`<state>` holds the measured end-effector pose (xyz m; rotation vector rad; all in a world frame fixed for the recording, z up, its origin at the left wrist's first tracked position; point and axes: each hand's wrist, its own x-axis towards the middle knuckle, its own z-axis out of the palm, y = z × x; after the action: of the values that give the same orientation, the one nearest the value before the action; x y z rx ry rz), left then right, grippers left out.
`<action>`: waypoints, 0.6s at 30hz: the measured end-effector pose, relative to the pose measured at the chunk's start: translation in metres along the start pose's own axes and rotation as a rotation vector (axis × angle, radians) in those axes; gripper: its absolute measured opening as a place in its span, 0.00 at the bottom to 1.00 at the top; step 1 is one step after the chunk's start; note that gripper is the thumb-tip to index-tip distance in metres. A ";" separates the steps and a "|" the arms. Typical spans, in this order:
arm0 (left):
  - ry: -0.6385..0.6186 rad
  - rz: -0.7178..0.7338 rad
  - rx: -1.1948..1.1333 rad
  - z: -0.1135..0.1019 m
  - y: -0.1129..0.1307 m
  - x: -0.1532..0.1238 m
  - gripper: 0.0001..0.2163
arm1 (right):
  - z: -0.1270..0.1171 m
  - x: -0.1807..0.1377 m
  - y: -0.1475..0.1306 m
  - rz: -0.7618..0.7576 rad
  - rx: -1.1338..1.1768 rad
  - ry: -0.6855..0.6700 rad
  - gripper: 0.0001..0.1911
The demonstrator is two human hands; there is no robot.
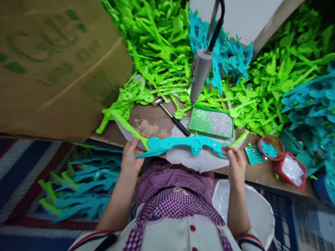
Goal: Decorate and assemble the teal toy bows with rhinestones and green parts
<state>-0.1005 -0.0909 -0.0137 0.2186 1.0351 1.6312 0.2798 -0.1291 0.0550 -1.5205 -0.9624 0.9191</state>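
A long turquoise plastic piece (175,143), with bright green arms joined at both ends, is held level between my hands above the front edge of the table. My left hand (131,156) is closed on its left end, where the green arm (131,129) slants up and away. On the right end, my right hand (236,162) pinches near the short green arm (239,139). Just behind the piece are a hammer (171,115) with a black handle and a green tray (230,134) partly filled with small silvery parts. A grey electric screwdriver (201,71) hangs above the tray.
Loose green pieces (159,52) and turquoise pieces (225,52) are heaped along the back. A cardboard box (60,69) stands left. At right are a red bowl (281,148) and a red basket (303,167). More joined pieces (86,188) lie low at left.
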 end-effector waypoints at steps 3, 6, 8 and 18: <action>-0.004 0.040 0.060 -0.003 -0.001 0.012 0.23 | -0.050 0.051 0.013 -0.168 -0.220 0.392 0.22; -0.011 0.080 0.151 -0.005 -0.002 0.020 0.24 | -0.077 0.080 0.042 -0.135 -0.370 0.486 0.25; -0.021 0.087 0.188 -0.007 -0.002 0.024 0.24 | -0.083 0.086 0.062 -0.116 -0.370 0.518 0.26; -0.013 0.072 0.304 -0.005 -0.003 0.033 0.20 | -0.065 0.095 0.095 -0.020 -0.016 0.537 0.30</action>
<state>-0.1135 -0.0651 -0.0311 0.4729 1.2763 1.5279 0.3850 -0.0755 -0.0354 -1.6498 -0.5919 0.4466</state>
